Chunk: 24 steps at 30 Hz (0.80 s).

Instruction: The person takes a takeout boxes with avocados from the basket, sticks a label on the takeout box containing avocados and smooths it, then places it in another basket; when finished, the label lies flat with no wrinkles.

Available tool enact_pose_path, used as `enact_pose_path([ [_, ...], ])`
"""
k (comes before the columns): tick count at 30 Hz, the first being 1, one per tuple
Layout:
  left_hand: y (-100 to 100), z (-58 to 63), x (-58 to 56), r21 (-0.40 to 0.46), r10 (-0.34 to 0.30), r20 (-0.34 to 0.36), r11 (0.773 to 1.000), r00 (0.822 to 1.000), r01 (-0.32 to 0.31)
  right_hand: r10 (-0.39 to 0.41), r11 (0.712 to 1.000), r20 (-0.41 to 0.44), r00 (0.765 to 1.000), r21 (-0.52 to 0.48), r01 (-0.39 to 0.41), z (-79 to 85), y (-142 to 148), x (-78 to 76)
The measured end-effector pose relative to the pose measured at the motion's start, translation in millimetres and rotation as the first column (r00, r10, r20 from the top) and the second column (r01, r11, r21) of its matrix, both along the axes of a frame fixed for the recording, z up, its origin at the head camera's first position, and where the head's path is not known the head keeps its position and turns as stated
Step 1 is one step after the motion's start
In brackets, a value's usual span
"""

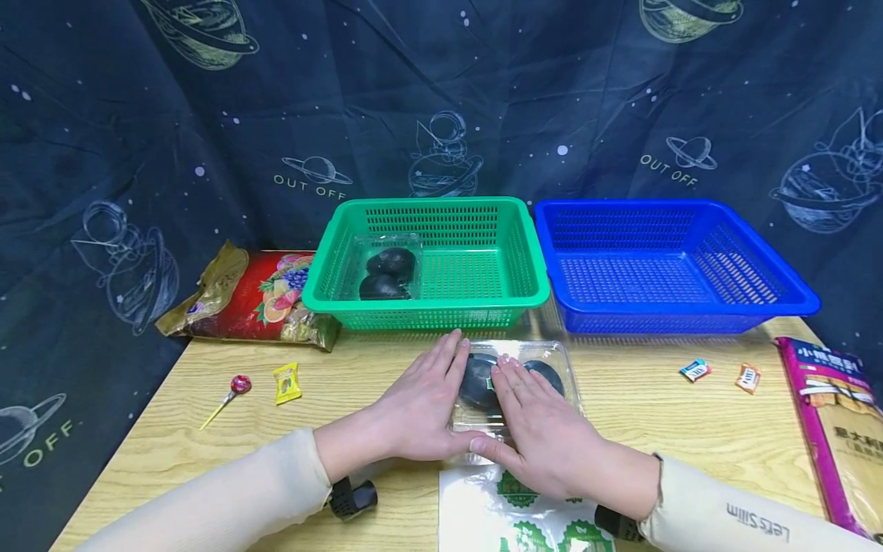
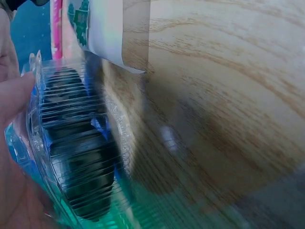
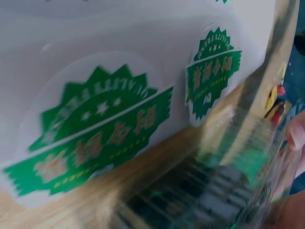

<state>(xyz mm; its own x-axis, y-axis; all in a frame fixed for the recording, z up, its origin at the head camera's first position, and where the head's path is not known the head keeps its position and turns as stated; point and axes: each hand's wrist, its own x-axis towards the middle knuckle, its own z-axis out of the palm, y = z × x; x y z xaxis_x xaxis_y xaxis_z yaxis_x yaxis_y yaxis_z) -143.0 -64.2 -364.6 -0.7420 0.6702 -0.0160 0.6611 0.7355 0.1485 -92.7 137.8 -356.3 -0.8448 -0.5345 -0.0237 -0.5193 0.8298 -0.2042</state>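
A clear plastic clamshell box [image 1: 476,420] with dark, oval fruit [image 1: 477,381] inside lies on the table in front of the green basket. My left hand [image 1: 426,400] rests on the left part of its lid, fingers straight and together. From the right, my right hand [image 1: 543,431] presses on the lid with straight fingers, partly covering the fruit. The thumbs meet near the box's front edge. In the left wrist view, the ribbed wall of the box [image 2: 71,143] shows the dark fruit through it. Just in front lies a white sheet of green round stickers [image 1: 476,510].
The green basket [image 1: 428,316] holds another clear box of dark fruit [image 1: 389,264]. Beside it stands a blue basket [image 1: 679,308]. A red candy bag [image 1: 255,295], a lollipop [image 1: 240,385] and a yellow candy [image 1: 287,382] lie left. Small wrapped candies [image 1: 695,369] and a noodle pack [image 1: 838,429] lie right.
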Motion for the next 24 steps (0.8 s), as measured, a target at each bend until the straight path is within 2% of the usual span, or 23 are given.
enact_pose_path([
  [7,1,0.7,0.9,-0.015,0.020,0.020,1.000,1.000,-0.020,-0.001,1.000,-0.056,0.998,-0.008,0.001,2.6,16,2.3],
  [14,3,1.0,0.7,0.004,0.017,0.027,1.000,0.999,-0.017,0.071,0.997,-0.148,0.986,-0.016,-0.075,1.2,27,-3.5],
  [21,1,0.4,0.5,-0.003,0.018,0.030,1.000,0.999,-0.018,0.169,0.984,-0.102,0.980,-0.042,-0.174,-0.9,22,-7.2],
  [24,2,0.8,0.8,-0.012,0.026,0.038,1.000,0.999,-0.026,0.204,0.977,-0.118,0.972,-0.037,-0.209,-0.5,25,-8.8],
])
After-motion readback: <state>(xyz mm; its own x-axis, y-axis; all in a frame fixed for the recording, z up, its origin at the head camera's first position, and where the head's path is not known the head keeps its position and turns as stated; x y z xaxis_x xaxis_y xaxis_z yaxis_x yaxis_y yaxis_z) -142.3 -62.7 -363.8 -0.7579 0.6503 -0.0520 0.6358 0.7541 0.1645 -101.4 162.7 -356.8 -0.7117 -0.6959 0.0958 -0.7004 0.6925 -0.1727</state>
